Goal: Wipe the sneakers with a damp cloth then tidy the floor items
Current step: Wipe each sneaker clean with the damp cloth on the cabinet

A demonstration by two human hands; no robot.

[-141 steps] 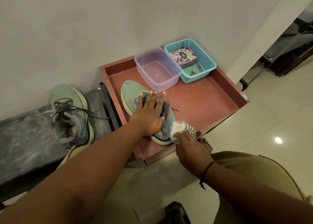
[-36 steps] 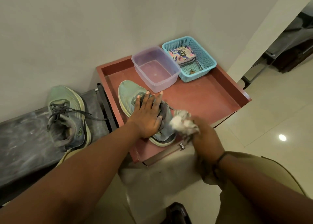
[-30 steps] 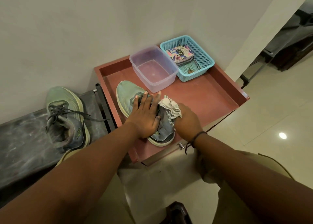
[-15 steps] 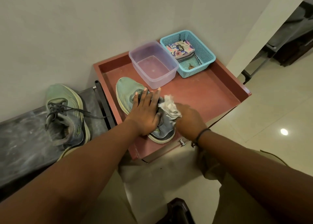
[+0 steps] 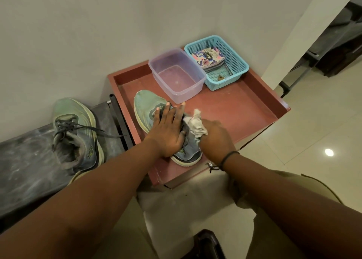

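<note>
Sneaker on red tray: toe towards wall (lengthwise); left hand flat on it, right hand clutching cloth.

Both forearms are bare, with no sleeves in view. A thin black band circles the right wrist, at about 4 o'clock from the right hand. Olive-khaki trousers cover the knee at 5 o'clock. The left hand wears nothing.
</note>
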